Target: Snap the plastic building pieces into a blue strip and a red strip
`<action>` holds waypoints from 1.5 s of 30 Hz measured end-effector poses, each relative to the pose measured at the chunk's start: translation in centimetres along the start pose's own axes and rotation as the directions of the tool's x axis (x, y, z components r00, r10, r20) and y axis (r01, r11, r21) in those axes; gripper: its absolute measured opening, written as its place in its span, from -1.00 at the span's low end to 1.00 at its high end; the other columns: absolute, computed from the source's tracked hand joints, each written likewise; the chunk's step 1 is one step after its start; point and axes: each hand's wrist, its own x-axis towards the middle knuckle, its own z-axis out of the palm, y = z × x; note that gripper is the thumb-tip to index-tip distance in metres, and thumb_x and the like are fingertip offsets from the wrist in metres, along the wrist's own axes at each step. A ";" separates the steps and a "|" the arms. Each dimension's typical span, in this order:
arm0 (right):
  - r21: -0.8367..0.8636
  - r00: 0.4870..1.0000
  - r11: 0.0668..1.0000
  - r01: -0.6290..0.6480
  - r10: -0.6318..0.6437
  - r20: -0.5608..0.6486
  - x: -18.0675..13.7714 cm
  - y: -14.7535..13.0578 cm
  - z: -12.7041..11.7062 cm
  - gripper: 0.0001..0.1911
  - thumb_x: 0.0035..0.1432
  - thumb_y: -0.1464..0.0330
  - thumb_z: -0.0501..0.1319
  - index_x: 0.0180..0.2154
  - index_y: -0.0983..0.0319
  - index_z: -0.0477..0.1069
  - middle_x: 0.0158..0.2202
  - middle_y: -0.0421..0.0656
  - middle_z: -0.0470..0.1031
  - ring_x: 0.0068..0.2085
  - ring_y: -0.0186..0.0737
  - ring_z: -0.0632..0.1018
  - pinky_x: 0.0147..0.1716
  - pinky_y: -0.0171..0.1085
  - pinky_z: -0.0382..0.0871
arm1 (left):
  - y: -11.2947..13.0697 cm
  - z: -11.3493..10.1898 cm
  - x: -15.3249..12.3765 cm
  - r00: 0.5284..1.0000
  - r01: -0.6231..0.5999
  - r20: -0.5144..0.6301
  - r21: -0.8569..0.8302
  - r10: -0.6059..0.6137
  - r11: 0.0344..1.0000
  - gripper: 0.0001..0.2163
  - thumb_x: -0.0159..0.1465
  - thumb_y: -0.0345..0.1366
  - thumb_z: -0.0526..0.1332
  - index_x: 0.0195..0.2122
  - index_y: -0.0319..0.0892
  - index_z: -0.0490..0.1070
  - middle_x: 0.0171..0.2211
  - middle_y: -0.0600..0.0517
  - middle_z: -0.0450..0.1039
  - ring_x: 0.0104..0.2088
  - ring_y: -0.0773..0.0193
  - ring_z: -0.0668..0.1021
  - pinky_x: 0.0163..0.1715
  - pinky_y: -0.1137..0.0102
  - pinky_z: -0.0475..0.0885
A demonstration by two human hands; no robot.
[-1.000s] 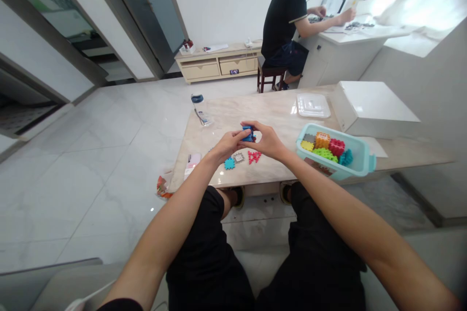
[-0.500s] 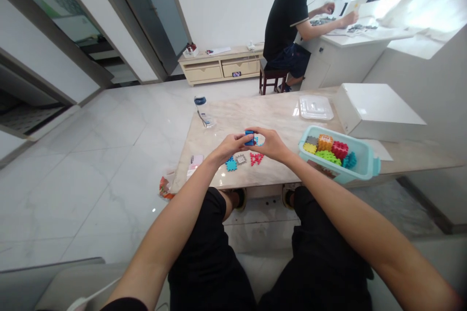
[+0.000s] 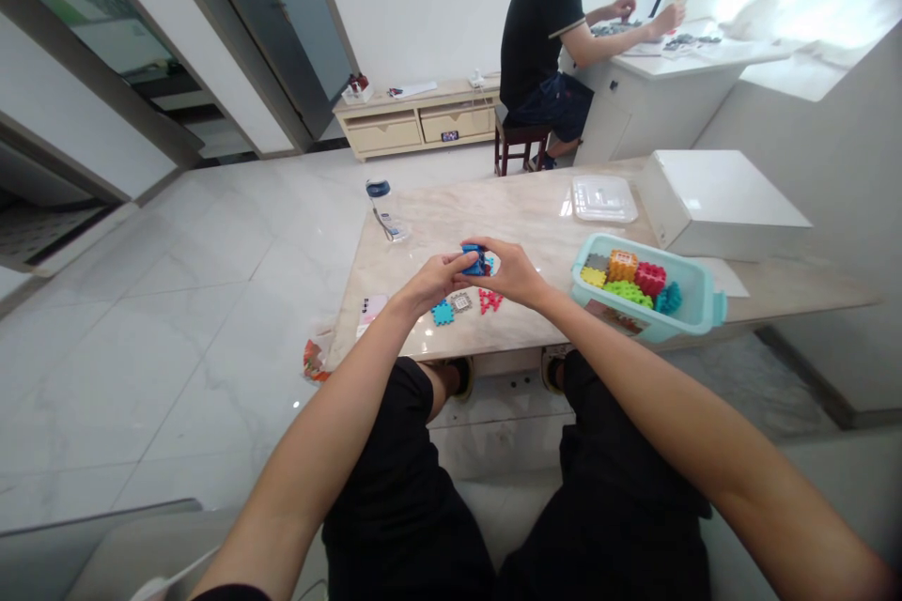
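Note:
Between my fingers, above the near part of the table, is a blue puzzle block (image 3: 474,260), partly hidden by them. My left hand (image 3: 438,282) grips its left side with the thumb across the front. My right hand (image 3: 518,274) pinches it from the right, thumb and forefinger curved around. Just below on the tabletop lie a light-blue notched tile (image 3: 443,312), a grey notched tile (image 3: 461,301) and a red notched piece (image 3: 490,300). Another light-blue piece shows behind my right fingers.
A teal bin (image 3: 687,324) of several coloured blocks stands right on the marble table (image 3: 493,197). Behind it are a clear plastic lid (image 3: 604,199) and a white box (image 3: 725,197). A water bottle (image 3: 386,211) stands far left. Another person (image 3: 539,28) sits at a desk beyond.
The blue block has been turned between my hands, so more of its face shows. Both hands still hold it. The whole view has shifted slightly.

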 end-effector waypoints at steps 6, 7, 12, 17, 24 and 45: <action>-0.005 1.000 1.000 0.014 -0.014 -0.009 0.0 -0.5 -0.5 -0.46 0.18 0.13 0.50 0.15 0.13 0.59 0.10 -0.09 0.68 0.09 0.02 0.69 0.16 -0.08 0.56 | 0.1 0.2 0.1 0.999 0.001 0.053 -0.020 0.001 1.000 -0.57 0.17 0.01 0.59 -0.16 -0.26 0.67 -0.13 -0.14 0.71 -0.12 0.18 0.70 0.07 0.28 0.55; -0.005 1.000 1.000 0.021 -0.021 -0.008 0.0 -0.6 -0.7 -0.46 0.17 0.13 0.51 0.15 0.13 0.58 0.11 -0.09 0.68 0.09 0.02 0.69 0.17 -0.08 0.56 | 0.2 0.3 0.1 0.999 0.002 0.054 -0.024 -0.001 1.000 -0.56 0.17 0.01 0.58 -0.15 -0.27 0.67 -0.12 -0.15 0.71 -0.12 0.18 0.70 0.06 0.29 0.55; -0.021 0.999 0.999 0.038 -0.037 0.008 0.0 -0.8 -1.0 -0.44 0.16 0.16 0.51 0.17 0.12 0.58 0.12 -0.09 0.67 0.10 0.03 0.68 0.18 -0.06 0.55 | 0.6 0.8 -0.3 0.999 0.019 0.045 0.000 -0.019 1.000 -0.53 0.14 0.05 0.59 -0.15 -0.27 0.68 -0.12 -0.14 0.70 -0.16 0.20 0.68 0.02 0.31 0.53; -0.034 0.998 0.998 0.053 -0.052 0.027 -0.1 -0.6 -0.9 -0.46 0.20 0.17 0.48 0.19 0.11 0.57 0.15 -0.08 0.66 0.13 0.04 0.67 0.21 -0.05 0.53 | 1.0 1.1 -0.8 0.999 0.018 0.032 0.059 -0.020 0.998 -0.50 0.12 0.09 0.59 -0.16 -0.27 0.68 -0.14 -0.15 0.69 -0.16 0.18 0.67 -0.03 0.32 0.51; -0.050 0.996 0.995 0.090 -0.089 0.015 -0.2 -0.4 -0.9 -0.44 0.19 0.14 0.50 0.18 0.13 0.58 0.13 -0.06 0.66 0.10 0.03 0.68 0.17 -0.08 0.55 | 0.9 0.9 -0.7 0.998 -0.012 0.058 0.117 0.005 0.993 -0.48 0.12 0.11 0.57 -0.13 -0.26 0.69 -0.09 -0.18 0.69 -0.07 0.11 0.67 0.03 0.27 0.51; -0.058 0.986 0.986 0.155 -0.151 0.064 -0.2 -0.4 -1.4 -0.37 0.20 0.04 0.51 0.22 0.13 0.55 0.11 -0.03 0.67 0.11 0.04 0.66 0.17 -0.02 0.52 | 0.3 0.1 -0.2 0.992 -0.032 0.124 0.167 0.012 0.985 -0.49 0.18 0.10 0.55 -0.07 -0.25 0.70 0.01 -0.22 0.67 0.06 0.02 0.65 0.12 0.19 0.51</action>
